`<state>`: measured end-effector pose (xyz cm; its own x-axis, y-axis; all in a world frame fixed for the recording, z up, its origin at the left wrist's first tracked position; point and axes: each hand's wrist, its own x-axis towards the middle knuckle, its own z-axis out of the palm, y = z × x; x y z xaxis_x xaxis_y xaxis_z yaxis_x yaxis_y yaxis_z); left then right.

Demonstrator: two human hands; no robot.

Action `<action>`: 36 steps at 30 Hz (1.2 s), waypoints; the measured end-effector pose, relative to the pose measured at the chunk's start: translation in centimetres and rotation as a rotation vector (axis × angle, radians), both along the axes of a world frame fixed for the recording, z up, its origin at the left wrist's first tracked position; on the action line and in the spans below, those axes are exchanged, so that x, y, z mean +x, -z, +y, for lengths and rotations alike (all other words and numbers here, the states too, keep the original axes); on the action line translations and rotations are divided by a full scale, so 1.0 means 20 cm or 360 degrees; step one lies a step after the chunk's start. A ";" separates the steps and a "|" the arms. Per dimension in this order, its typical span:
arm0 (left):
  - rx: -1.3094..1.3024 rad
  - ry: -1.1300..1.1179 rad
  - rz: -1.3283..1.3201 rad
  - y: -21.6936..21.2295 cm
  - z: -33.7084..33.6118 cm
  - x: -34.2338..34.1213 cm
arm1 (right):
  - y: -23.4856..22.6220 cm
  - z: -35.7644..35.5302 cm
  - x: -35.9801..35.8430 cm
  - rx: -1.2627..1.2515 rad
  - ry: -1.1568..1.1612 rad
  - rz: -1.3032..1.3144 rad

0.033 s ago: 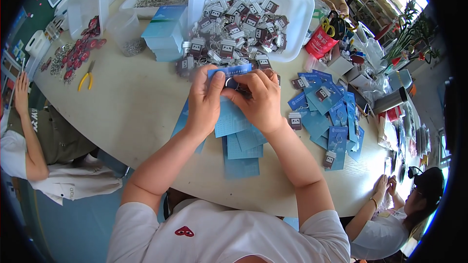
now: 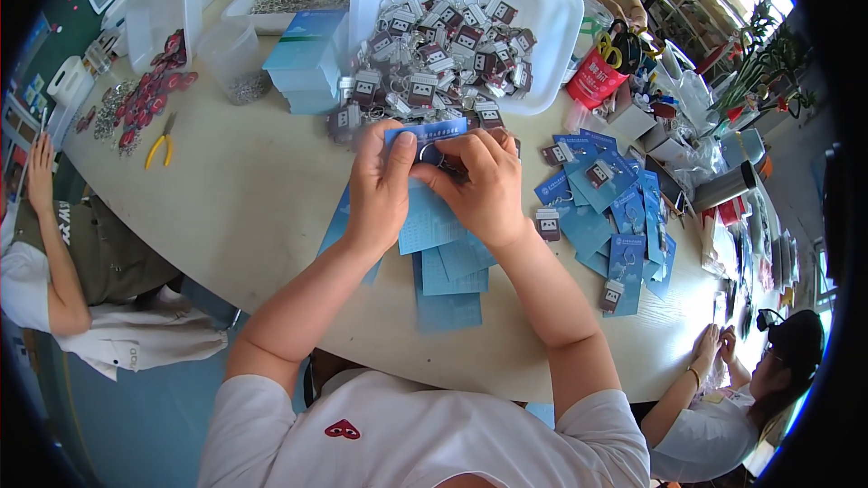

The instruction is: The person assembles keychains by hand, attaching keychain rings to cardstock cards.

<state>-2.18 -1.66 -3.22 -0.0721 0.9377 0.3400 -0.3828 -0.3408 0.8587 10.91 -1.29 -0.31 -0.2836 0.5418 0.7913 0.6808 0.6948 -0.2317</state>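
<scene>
My left hand (image 2: 380, 194) pinches the left side of a blue backing card (image 2: 438, 129), thumb on its front. The fingers of my right hand (image 2: 484, 185) are closed at the card's right side, on a keychain whose silver ring (image 2: 430, 154) shows against the card. Most of that keychain is hidden behind my fingers. Under my hands, loose blue cards (image 2: 452, 271) lie overlapping on the table. Just beyond stands a white plastic bin (image 2: 556, 36) heaped with brown-and-white keychains (image 2: 420, 89). To the right lie blue cards with keychains (image 2: 624, 262) on them.
A stack of blue cards (image 2: 306, 63) stands left of the bin. Yellow-handled pliers (image 2: 161, 150) lie near red charms (image 2: 149, 99) and a clear cup (image 2: 233, 59). A red container (image 2: 597, 79) holds scissors. Other people sit at the left, far right and near right.
</scene>
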 end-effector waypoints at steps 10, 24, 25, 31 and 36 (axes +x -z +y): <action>0.0005 -0.0190 0.0043 -0.02 -0.01 0.01 | 0.00 -0.04 -0.02 0.0063 0.0063 -0.0103; 0.0112 -0.0299 0.0392 -0.03 -0.01 -0.02 | -0.07 -0.07 -0.02 -0.0435 0.0001 0.0104; 0.0108 -0.0331 0.0362 -0.03 -0.01 -0.02 | -0.07 -0.07 -0.02 -0.0373 -0.0039 0.0134; 0.0140 -0.0400 0.0413 -0.04 -0.02 -0.04 | -0.06 -0.07 -0.03 -0.0539 -0.0125 0.0379; 0.0215 -0.0348 0.0471 -0.05 -0.02 -0.02 | -0.06 -0.06 -0.01 -0.0282 -0.0011 0.0129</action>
